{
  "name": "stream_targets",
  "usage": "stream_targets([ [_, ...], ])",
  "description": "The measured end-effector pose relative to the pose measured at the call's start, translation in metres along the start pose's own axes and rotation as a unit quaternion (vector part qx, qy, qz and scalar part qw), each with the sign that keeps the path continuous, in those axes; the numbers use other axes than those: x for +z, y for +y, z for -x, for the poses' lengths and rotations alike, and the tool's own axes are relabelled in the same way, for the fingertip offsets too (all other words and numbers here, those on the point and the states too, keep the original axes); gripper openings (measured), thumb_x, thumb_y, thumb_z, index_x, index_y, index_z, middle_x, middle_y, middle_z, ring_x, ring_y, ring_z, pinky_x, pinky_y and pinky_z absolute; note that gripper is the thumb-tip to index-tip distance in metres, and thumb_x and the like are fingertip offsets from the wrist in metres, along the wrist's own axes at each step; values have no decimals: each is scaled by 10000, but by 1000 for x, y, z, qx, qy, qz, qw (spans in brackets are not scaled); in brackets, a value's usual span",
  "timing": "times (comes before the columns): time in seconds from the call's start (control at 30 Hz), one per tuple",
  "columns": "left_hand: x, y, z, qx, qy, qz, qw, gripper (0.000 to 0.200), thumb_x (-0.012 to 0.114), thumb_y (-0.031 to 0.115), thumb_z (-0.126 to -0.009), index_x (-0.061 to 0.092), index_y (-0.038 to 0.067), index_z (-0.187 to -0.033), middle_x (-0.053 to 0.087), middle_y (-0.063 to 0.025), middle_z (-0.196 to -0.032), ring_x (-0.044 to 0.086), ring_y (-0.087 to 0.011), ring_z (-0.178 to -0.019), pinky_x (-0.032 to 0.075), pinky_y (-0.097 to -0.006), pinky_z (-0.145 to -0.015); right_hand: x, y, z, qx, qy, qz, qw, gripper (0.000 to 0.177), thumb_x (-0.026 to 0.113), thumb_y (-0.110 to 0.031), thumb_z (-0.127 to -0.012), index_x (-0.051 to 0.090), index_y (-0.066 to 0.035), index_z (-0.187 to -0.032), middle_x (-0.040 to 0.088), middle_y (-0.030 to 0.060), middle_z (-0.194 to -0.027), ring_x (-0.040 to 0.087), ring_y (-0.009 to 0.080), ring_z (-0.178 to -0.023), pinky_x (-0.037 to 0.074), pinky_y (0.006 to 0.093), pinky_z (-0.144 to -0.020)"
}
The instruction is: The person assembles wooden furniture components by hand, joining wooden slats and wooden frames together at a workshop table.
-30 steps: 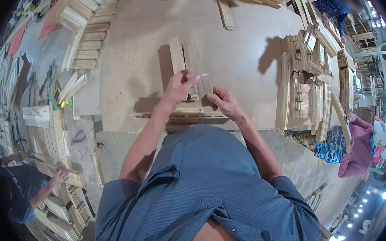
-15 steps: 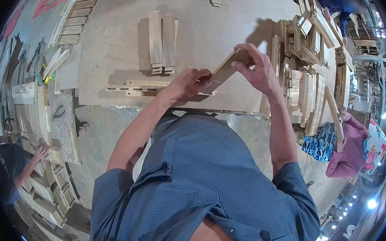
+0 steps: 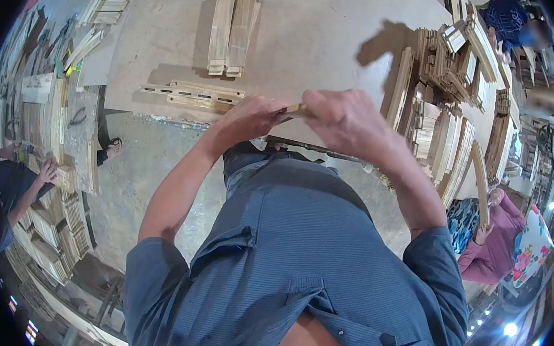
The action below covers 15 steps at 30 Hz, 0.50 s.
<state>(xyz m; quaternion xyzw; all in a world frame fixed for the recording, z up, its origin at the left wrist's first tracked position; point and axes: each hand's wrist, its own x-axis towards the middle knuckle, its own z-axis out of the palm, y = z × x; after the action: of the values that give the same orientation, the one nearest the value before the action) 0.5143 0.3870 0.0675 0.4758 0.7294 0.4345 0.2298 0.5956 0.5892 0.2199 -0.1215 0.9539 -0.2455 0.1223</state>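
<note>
Near the table's front edge, my left hand (image 3: 253,118) and my right hand (image 3: 346,120) are closed on one wooden board (image 3: 295,109). Only a short bit of it shows in the gap between them; the rest is hidden behind my fingers. My right hand is a little blurred. Just left of my left hand lie slotted wooden strips (image 3: 189,94), side by side on the tabletop. Farther back, wooden slats (image 3: 222,29) rest in two small stacks next to each other.
The large table (image 3: 313,39) carries piles of wooden pieces (image 3: 434,123) along its right side. A person in a pink top (image 3: 503,236) holds a wooden piece at the right. At the left, another person's hand (image 3: 47,171) rests by stacked wood.
The board, earlier tilted with its broad face showing, has come down and lies nearly level between my hands. My right hand has moved down and toward me. The view has shifted slightly.
</note>
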Motion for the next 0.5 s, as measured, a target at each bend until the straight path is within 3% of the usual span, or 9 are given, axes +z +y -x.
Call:
stream_targets([
  [0.07,6,-5,6,-7,-1,-13,1000,85,643,99,-959,636,21,-991,665,-224,-856,647,-447,-794,487,-494,-636,14,2,5,-30,37,19,999,182,663,-144,-933,514,-43,-914,631,147,-765,648,404,-691,474,498,-592],
  [0.17,-1,-2,6,-30,-10,-29,999,194,639,114,-952,662,40,-1130,692,-210,-918,662,-422,-867,507,-469,-726,17,1,11,-8,44,11,999,173,653,-138,-936,508,-49,-907,624,145,-766,649,409,-696,471,503,-590],
  [0.23,-21,0,2,-94,-69,-24,993,261,689,211,-918,690,43,-1119,699,-206,-927,684,-397,-920,530,-464,-774,1,-2,9,1,1,4,1000,224,692,-208,-930,550,-39,-969,655,151,-819,671,407,-766,497,502,-645],
  [0.27,-22,-25,4,-99,40,-39,994,390,751,335,-872,704,15,-1089,724,-202,-967,702,-371,-959,552,-459,-843,-11,-3,6,5,-54,-27,998,326,736,-287,-903,588,-39,-1054,682,158,-887,686,396,-828,520,491,-701],
  [0.3,-39,-25,-2,-161,156,-54,973,387,745,346,-867,712,21,-1073,729,-214,-1008,702,-388,-982,556,-463,-880,-19,-2,4,11,-111,-59,992,447,781,-365,-876,627,-38,-1139,708,165,-955,700,385,-889,542,480,-758],
  [0.33,-58,-26,-9,-219,270,-67,935,384,739,356,-862,720,26,-1056,734,-227,-1048,702,-405,-1004,559,-468,-918,-23,3,5,26,-129,-53,990,729,840,-528,-791,636,-51,-1304,732,165,-1088,717,334,-997,563,445,-881],
  [0.4,-81,-76,-25,-273,375,-292,837,461,756,398,-833,725,9,-1078,738,-238,-1074,709,-413,-1024,563,-490,-906,-33,16,-4,6,-117,-99,988,766,844,-554,-781,638,-46,-1317,735,160,-1105,718,313,-1007,564,436,-902],
  [0.43,-91,-85,-31,-277,380,-291,833,461,756,398,-833,725,9,-1078,738,-238,-1074,709,-413,-1024,563,-490,-906,-38,23,-10,-9,-103,-148,984,803,848,-580,-772,640,-41,-1330,737,154,-1123,720,293,-1018,566,427,-922],
  [0.5,-104,-97,-35,-449,193,-178,854,548,772,448,-806,716,-5,-1109,742,-236,-1071,711,-421,-1033,567,-494,-903,-36,42,-29,-10,-85,-208,974,751,826,-557,-824,645,-14,-1312,736,131,-1092,712,251,-1027,567,402,-915],
])
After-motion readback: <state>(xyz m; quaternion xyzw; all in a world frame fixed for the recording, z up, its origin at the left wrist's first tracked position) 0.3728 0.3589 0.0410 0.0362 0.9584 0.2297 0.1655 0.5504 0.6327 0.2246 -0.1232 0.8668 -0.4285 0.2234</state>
